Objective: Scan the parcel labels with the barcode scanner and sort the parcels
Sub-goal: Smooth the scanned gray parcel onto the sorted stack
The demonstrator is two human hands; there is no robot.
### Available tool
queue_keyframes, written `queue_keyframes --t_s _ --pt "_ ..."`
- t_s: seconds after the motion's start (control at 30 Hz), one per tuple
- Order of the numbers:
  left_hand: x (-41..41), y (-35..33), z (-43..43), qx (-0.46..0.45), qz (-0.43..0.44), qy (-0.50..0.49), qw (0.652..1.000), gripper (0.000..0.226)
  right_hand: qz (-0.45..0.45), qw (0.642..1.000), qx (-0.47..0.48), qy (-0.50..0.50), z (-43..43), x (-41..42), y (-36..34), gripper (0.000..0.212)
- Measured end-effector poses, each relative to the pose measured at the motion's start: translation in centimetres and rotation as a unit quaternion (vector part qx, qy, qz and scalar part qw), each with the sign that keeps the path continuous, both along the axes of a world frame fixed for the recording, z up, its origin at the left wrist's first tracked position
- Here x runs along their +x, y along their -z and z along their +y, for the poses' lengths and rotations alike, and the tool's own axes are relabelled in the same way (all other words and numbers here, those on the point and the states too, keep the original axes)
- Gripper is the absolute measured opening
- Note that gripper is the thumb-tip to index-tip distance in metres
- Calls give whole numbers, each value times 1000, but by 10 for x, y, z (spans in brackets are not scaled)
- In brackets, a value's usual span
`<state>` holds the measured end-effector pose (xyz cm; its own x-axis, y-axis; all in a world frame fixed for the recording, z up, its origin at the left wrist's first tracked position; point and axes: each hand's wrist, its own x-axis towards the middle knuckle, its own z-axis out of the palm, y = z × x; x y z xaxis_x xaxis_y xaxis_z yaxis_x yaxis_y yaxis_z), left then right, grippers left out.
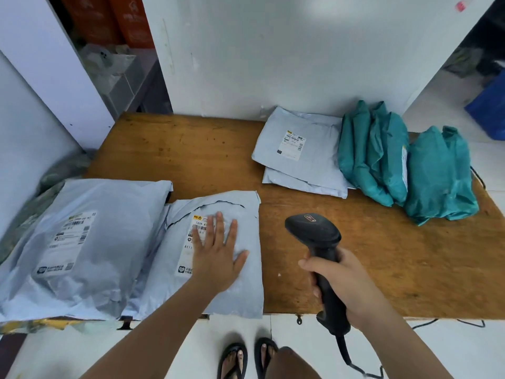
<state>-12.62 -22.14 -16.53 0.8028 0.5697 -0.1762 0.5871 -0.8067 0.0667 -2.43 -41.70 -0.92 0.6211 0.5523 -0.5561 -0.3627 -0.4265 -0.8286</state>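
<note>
My left hand (217, 248) lies flat with straight fingers on a grey parcel (240, 291) at the table's front, partly covering its white label (188, 251). My right hand (348, 283) grips the handle of a black barcode scanner (317, 232), whose head points forward over bare wood to the right of that parcel. A larger grey parcel (114, 231) with its label facing up lies at the front left. At the back right lie two stacked grey parcels (308, 160), with several teal parcels (379, 160) and another teal bundle (440, 176) beside them.
The wooden table (191, 154) stands against a white wall. The scanner cable (352, 359) hangs below the front edge. My feet in sandals stand on white floor tiles. A blue bin (489, 110) sits on the floor at far right.
</note>
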Motion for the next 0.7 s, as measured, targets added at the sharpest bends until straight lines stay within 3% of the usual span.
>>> queue_keyframes --t_s 0.27,0.47,0.7 --pt "24 2 11 11 27 4 1000 84 31 999 1 15 -3 56 -1 10" --pt "166 -32 27 61 -42 -8 997 72 22 1000 -12 17 2 140 -2 11" --pt "288 -4 72 126 86 143 978 74 44 997 -34 56 -10 206 11 14"
